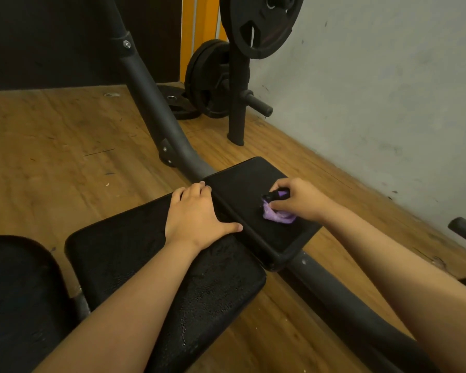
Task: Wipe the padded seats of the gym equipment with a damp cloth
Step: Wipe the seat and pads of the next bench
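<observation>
**Q:** What is at the far left?
**A:** A dark rounded pad (16, 292), cut off by the picture edge, so its type cannot be told. Beside it lies the long seat pad (135, 270). Its surface is speckled, probably with moisture.

**Q:** What is the state of the left hand?
**A:** The left hand (197, 214) rests palm-down on the far end of the long seat pad. Its fingers lie together and its thumb is spread toward the gap. It grips nothing. Its likely purpose is to brace the body and steady the bench.

**Q:** Where is the cloth?
**A:** The purple cloth (277, 215) is bunched on the small seat pad (242, 179), just right of the gap and touching the surface. The right hand (299, 200) pinches it between thumb and curled fingers. Bunching likely concentrates pressure for a wiping stroke.

**Q:** What cannot be confirmed?
**A:**
- The weight plates (261, 25) at the back are cut off at the top edge.
- A small black shape shows among the right fingers. It cannot be told whether it belongs to the cloth.
- The hand covers much of the cloth.
- The frame tube (334, 286) under the pads runs out of view at lower right.
</observation>
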A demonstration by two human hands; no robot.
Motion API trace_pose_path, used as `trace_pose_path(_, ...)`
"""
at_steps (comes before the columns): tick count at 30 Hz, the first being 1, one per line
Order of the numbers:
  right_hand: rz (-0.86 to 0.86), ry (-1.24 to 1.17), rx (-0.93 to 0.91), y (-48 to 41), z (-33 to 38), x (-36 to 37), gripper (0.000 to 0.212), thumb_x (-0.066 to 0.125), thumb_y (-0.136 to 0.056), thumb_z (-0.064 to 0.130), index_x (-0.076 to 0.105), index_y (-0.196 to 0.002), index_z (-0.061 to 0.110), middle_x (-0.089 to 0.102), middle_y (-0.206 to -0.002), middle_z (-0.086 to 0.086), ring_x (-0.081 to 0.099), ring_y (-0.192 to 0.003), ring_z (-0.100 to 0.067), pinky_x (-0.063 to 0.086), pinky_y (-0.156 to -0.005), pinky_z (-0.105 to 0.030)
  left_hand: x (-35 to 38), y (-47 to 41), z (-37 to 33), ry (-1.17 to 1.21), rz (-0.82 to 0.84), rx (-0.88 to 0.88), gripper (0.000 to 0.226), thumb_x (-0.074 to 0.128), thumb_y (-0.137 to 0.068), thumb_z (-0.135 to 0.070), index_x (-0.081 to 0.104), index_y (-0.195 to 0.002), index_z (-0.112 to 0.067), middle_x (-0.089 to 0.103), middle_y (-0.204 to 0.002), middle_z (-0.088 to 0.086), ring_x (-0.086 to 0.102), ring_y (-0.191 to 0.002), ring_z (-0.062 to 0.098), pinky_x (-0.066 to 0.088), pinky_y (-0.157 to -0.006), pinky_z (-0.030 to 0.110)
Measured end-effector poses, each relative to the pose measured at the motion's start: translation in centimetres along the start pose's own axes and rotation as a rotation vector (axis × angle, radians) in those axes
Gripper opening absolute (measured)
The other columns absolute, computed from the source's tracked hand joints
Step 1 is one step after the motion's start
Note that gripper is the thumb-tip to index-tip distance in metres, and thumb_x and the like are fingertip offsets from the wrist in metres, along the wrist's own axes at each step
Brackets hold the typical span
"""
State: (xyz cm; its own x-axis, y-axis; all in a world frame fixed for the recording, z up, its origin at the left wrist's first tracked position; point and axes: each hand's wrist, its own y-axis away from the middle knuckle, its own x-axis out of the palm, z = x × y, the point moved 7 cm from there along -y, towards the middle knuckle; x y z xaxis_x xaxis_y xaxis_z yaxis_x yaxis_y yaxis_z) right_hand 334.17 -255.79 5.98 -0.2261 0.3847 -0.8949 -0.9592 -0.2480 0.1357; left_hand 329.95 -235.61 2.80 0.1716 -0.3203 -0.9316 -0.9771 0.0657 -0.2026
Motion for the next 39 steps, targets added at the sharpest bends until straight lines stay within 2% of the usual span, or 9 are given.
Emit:
trace_pose_path(5, -0.075, 0.141, 0.032, -3.5, 1.5, -0.3, 0.016, 0.067, -0.085, 0.02, 0.064, -0.1, 0.017, 0.065, -0.094, 0.0, 0.062, -0.087, -0.016, 0.055, -0.077, -0.034, 0.0, 0.0, 0.0, 0.012, 0.003, -0.005, 0.111, 0.057, -0.062, -0.085, 0.038, -0.144, -0.012, 0.037, -0.15, 0.002, 0.03, -0.139, 0.017, 0.019, -0.117, 0.034)
trace_pose_path(7, -0.039, 0.138, 0.027, -4.2, 2.2, -0.1, 0.014, 0.067, -0.085, 0.019, 0.064, -0.099, 0.017, 0.066, -0.092, 0.002, 0.062, -0.084, -0.014, 0.053, -0.069, -0.028, 0.0, 0.0, 0.0, 0.012, 0.004, -0.007, 0.111, 0.058, -0.062, -0.084, 0.038, -0.145, -0.012, 0.037, -0.151, 0.002, 0.03, -0.139, 0.018, 0.019, -0.117, 0.034)
trace_pose_path(13, 0.135, 0.089, -0.203, 0.1, 3.8, 2.3, 0.011, 0.065, -0.086, 0.016, 0.068, -0.094, 0.022, 0.065, -0.088, 0.01, 0.059, -0.081, -0.002, 0.046, -0.069, -0.016, 0.1, -0.1, 0.1, -0.001, 0.004, -0.002, 0.11, 0.056, -0.062, -0.085, 0.039, -0.144, -0.013, 0.038, -0.15, 0.003, 0.032, -0.139, 0.017, 0.019, -0.116, 0.035)
trace_pose_path(19, -0.042, 0.172, -0.004, -2.7, 0.2, -0.7, 0.01, 0.065, -0.088, 0.019, 0.066, -0.096, 0.014, 0.058, -0.078, 0.009, 0.053, -0.072, -0.007, 0.04, -0.06, -0.017, 0.1, -0.1, 0.1, -0.012, 0.006, -0.006, 0.112, 0.054, -0.062, -0.086, 0.039, -0.144, -0.013, 0.037, -0.151, 0.003, 0.031, -0.139, 0.018, 0.019, -0.116, 0.036)
trace_pose_path(25, 0.106, 0.197, -0.221, -0.9, 2.3, 1.4, 0.012, 0.061, -0.089, 0.014, 0.066, -0.099, 0.019, 0.06, -0.093, 0.009, 0.053, -0.081, 0.0, 0.04, -0.072, -0.013, 0.2, -0.3, 0.1, -0.009, 0.005, -0.007, 0.112, 0.055, -0.061, -0.086, 0.039, -0.144, -0.012, 0.038, -0.15, 0.003, 0.032, -0.139, 0.018, 0.02, -0.116, 0.036)
trace_pose_path(30, -0.062, 0.266, 0.076, -3.3, -2.2, -1.5, 0.016, 0.057, -0.094, 0.019, 0.061, -0.107, 0.011, 0.06, -0.093, -0.003, 0.052, -0.08, -0.018, 0.037, -0.064, -0.029, 0.2, 0.0, 0.1, -0.006, 0.006, -0.011, 0.113, 0.055, -0.06, -0.087, 0.038, -0.145, -0.013, 0.038, -0.149, 0.001, 0.032, -0.138, 0.019, 0.02, -0.116, 0.034)
trace_pose_path(33, -0.262, -0.16, 0.223, -3.2, -3.8, -3.2, 0.013, 0.05, -0.097, 0.016, 0.055, -0.109, 0.012, 0.056, -0.084, -0.002, 0.052, -0.073, -0.015, 0.039, -0.059, -0.02, 0.1, -0.1, 0.2, 0.0, -0.008, -0.009, 0.113, 0.055, -0.06, -0.087, 0.038, -0.145, -0.014, 0.038, -0.149, 0.0, 0.032, -0.137, 0.019, 0.02, -0.116, 0.034)
trace_pose_path(36, -0.261, -0.716, 0.227, -2.4, -3.4, -2.2, 0.021, 0.046, -0.098, 0.014, 0.051, -0.119, 0.017, 0.059, -0.095, 0.002, 0.058, -0.085, -0.012, 0.043, -0.068, -0.021, 0.1, -0.2, 0.2, -0.005, -0.006, -0.011, 0.114, 0.055, -0.06, -0.087, 0.038, -0.145, -0.014, 0.038, -0.149, 0.0, 0.032, -0.137, 0.018, 0.02, -0.116, 0.035)
trace_pose_path(39, -0.163, -0.524, 0.107, -1.6, -2.3, -0.5, 0.024, 0.048, -0.096, 0.009, 0.055, -0.117, 0.021, 0.058, -0.103, 0.005, 0.056, -0.096, -0.013, 0.042, -0.078, -0.021, 0.0, -0.1, 0.1, 0.002, -0.007, -0.011, 0.114, 0.055, -0.06, -0.087, 0.038, -0.145, -0.014, 0.038, -0.149, 0.0, 0.031, -0.137, 0.018, 0.019, -0.116, 0.034)
